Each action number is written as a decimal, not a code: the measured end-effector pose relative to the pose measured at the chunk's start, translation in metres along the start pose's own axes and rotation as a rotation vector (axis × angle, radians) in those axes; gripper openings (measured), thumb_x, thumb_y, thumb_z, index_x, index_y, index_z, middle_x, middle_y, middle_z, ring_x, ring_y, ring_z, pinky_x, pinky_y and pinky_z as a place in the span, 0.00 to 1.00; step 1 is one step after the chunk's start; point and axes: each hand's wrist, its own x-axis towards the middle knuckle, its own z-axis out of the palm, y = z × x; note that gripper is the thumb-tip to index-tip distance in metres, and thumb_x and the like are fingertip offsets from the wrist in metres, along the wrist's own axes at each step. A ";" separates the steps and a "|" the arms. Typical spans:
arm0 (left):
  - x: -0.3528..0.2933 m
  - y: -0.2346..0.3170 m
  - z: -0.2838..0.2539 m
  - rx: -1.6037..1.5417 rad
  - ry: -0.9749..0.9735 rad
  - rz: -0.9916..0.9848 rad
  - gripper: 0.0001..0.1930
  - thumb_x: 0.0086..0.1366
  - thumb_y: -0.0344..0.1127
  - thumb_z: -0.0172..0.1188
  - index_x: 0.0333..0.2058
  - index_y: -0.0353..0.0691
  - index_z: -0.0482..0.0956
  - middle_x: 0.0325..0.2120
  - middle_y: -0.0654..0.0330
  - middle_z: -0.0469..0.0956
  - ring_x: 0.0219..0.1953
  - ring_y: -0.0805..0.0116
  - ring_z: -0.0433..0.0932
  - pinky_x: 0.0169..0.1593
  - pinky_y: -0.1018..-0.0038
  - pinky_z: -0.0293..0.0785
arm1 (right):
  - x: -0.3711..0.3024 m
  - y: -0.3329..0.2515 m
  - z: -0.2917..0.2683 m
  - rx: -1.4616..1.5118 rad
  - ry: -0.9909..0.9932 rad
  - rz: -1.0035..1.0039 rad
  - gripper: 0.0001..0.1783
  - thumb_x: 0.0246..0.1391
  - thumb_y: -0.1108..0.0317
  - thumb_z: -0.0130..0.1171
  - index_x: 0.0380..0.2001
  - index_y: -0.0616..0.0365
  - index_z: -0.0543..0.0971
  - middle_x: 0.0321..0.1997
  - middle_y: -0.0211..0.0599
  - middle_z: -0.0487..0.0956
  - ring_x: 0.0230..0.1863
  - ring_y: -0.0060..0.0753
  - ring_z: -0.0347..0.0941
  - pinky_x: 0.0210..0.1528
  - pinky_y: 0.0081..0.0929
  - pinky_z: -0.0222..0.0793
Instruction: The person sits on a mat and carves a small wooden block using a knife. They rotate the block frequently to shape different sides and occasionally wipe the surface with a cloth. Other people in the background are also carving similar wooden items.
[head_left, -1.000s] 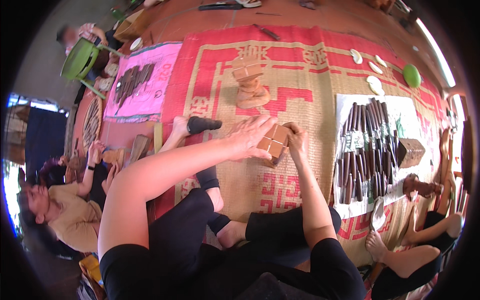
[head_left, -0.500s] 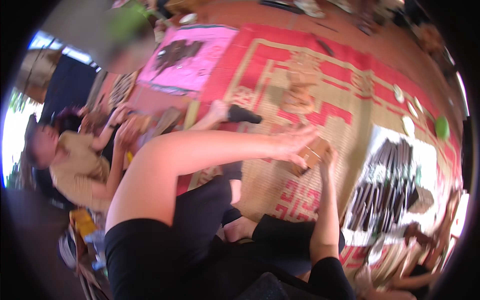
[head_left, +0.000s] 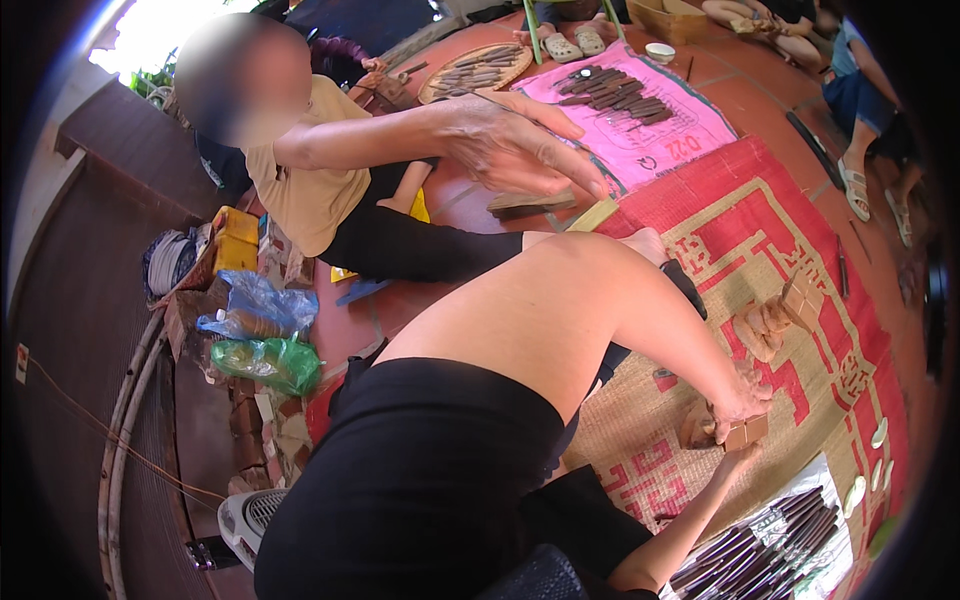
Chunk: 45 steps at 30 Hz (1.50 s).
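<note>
Out on the woven mat, my left hand (head_left: pixel 742 398) presses down with bent fingers on a brown block (head_left: pixel 746 433) scored with pale lines. From the near side, my right hand (head_left: pixel 738 458) grips the same block at its lower edge; most of its fingers are hidden. Close to my left hand lies a rough brown lump (head_left: pixel 697 428), partly covered by the hand. Farther up the mat are a lumpy brown mass (head_left: pixel 760 332) and another scored block (head_left: pixel 802 300), apart from my hands.
At left, a seated co-worker in a tan shirt (head_left: pixel 310 200) stretches a hand (head_left: pixel 510 145) across the view. Dark sticks lie on a pink sheet (head_left: pixel 690 150) and on a white sheet (head_left: pixel 830 480). Plastic bags (head_left: pixel 265 365) and a fan (head_left: pixel 250 515) stand at left.
The view has swung left, so my hands appear farther right and lower. My left fingers, spread before, now bend over the block. The co-worker's arm has come forward.
</note>
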 end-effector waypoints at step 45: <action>-0.055 -0.002 -0.070 0.006 -0.032 0.266 0.44 0.55 0.44 0.61 0.66 0.38 0.48 0.63 0.46 0.55 0.65 0.49 0.57 0.65 0.61 0.56 | -0.315 -0.144 -0.098 0.063 1.128 0.026 0.04 0.57 0.71 0.55 0.35 0.58 0.76 0.29 0.33 0.79 0.23 0.17 0.70 0.19 0.17 0.66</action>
